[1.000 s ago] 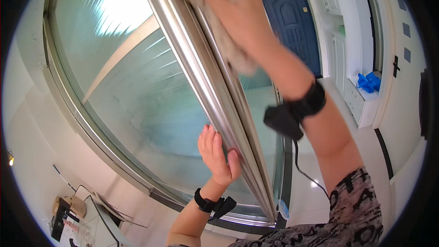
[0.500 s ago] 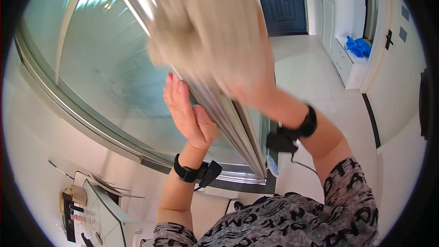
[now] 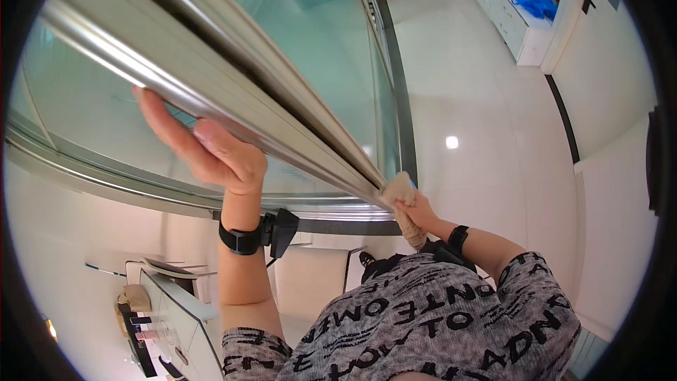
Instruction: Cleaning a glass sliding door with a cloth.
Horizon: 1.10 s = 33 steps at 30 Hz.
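A tall silver metal door frame [image 3: 211,92] slants across the view, with greenish glass panels [image 3: 310,42] on both sides of it. My left hand [image 3: 218,152] rests against the frame's left edge, fingers stretched out and thumb apart; some fingertips are hidden by the frame. Low down, at the frame's bottom end, my right hand [image 3: 417,212] grips a bunched beige cloth [image 3: 400,190]. The cloth presses on the metal there, and part of it hangs below my fingers.
A curved metal track with a dark sill [image 3: 338,226] runs along the enclosure's base. Pale tiled floor [image 3: 479,106] stretches to the right, past a white cabinet [image 3: 522,32] bearing a blue bag [image 3: 534,3]. At lower left stand a glass-topped table [image 3: 169,303] and chairs.
My right hand has brought the cloth from high on the frame down to its bottom end. My left hand has shifted left and stays at the frame. The view has tilted down.
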Motion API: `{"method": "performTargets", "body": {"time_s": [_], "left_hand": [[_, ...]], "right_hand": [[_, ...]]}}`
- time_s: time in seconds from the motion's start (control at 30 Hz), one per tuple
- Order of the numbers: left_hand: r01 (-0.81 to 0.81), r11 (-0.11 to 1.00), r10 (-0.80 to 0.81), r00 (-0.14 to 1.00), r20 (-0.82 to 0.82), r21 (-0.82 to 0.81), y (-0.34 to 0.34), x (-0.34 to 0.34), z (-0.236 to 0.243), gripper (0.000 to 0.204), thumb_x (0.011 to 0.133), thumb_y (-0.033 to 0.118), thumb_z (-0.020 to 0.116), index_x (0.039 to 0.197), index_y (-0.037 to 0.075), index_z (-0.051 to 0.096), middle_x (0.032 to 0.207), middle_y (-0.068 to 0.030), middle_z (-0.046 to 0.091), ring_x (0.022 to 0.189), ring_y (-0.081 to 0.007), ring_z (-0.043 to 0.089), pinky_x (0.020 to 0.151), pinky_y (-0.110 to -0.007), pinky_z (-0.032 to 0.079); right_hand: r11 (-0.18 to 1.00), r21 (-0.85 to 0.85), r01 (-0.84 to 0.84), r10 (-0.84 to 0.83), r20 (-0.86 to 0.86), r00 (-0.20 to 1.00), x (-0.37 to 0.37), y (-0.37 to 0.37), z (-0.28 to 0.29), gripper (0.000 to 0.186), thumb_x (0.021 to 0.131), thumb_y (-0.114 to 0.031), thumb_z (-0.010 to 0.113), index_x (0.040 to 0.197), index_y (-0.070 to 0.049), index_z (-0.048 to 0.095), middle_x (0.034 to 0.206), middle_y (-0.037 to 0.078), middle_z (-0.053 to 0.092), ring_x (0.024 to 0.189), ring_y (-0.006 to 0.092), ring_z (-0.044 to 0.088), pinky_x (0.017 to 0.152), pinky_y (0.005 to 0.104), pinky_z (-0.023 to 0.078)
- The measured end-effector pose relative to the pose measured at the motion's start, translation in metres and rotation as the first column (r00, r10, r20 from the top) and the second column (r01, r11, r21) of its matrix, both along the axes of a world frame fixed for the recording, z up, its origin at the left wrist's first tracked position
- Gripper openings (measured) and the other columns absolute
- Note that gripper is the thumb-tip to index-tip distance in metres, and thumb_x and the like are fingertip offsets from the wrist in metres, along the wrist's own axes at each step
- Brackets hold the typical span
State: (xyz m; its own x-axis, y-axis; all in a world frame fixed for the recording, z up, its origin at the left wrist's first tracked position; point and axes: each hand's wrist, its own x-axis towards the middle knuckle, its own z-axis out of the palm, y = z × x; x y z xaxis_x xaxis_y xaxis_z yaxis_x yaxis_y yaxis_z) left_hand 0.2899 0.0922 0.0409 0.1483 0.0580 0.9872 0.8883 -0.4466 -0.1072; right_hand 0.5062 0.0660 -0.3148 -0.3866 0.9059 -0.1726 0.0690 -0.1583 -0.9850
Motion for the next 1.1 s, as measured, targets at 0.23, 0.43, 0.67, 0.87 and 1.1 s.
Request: {"method": "performTargets", "body": {"time_s": [0.23, 0.43, 0.67, 0.87, 1.1], "left_hand": [[0.128, 0.990, -0.128, 0.992, 0.000, 0.057, 0.018, 0.012, -0.002, 0.050, 0.095, 0.018, 0.029, 0.137, -0.009, 0.021, 0.142, -0.0211, 0.024, 0.131, -0.0275, 0.027, 0.107, -0.037, 0.024], [0.117, 0.990, -0.116, 0.993, -0.011, 0.074, 0.012, 0.005, -0.003, 0.050, 0.096, 0.022, 0.030, 0.138, -0.004, 0.022, 0.143, -0.0194, 0.023, 0.132, -0.0263, 0.026, 0.107, -0.037, 0.026], [0.031, 0.998, -0.028, 0.998, -0.064, 0.052, 0.017, -0.002, -0.002, 0.050, 0.095, 0.021, 0.031, 0.138, -0.002, 0.022, 0.143, -0.0190, 0.024, 0.132, -0.0253, 0.026, 0.107, -0.037, 0.028], [0.049, 0.997, -0.045, 0.997, -0.057, 0.063, 0.024, -0.009, -0.008, 0.050, 0.095, 0.021, 0.032, 0.137, -0.005, 0.023, 0.141, -0.0202, 0.026, 0.131, -0.0260, 0.029, 0.105, -0.036, 0.030], [0.037, 0.997, -0.034, 0.999, -0.031, 0.071, 0.023, -0.002, -0.008, 0.050, 0.095, 0.020, 0.034, 0.137, -0.005, 0.024, 0.141, -0.0208, 0.027, 0.129, -0.0272, 0.031, 0.106, -0.037, 0.030]], "right_hand": [[0.981, 0.085, 0.173, -0.165, -0.094, 0.982, -0.031, 0.020, 0.042, 0.033, 0.082, -0.017, 0.063, 0.110, -0.002, 0.054, 0.101, 0.012, 0.061, 0.094, 0.0237, 0.057, 0.082, 0.0327, 0.044], [0.896, 0.384, 0.223, -0.070, -0.373, 0.925, -0.042, 0.039, 0.165, 0.038, 0.075, -0.011, 0.067, 0.110, -0.003, 0.053, 0.104, 0.012, 0.054, 0.096, 0.0277, 0.054, 0.084, 0.0337, 0.042], [0.833, 0.418, 0.362, -0.249, -0.300, 0.921, -0.054, 0.023, 0.102, 0.050, 0.074, -0.013, 0.069, 0.118, -0.001, 0.047, 0.108, 0.016, 0.056, 0.100, 0.0287, 0.056, 0.087, 0.0353, 0.043], [0.968, 0.187, 0.165, -0.143, -0.126, 0.982, -0.050, 0.006, 0.058, 0.057, 0.075, -0.015, 0.068, 0.124, -0.001, 0.041, 0.112, 0.018, 0.055, 0.104, 0.0332, 0.054, 0.088, 0.0376, 0.043], [0.855, 0.438, 0.278, -0.180, -0.253, 0.951, -0.065, -0.006, 0.073, 0.059, 0.075, -0.020, 0.067, 0.124, -0.001, 0.041, 0.113, 0.020, 0.053, 0.106, 0.0361, 0.052, 0.089, 0.0383, 0.042]]}}
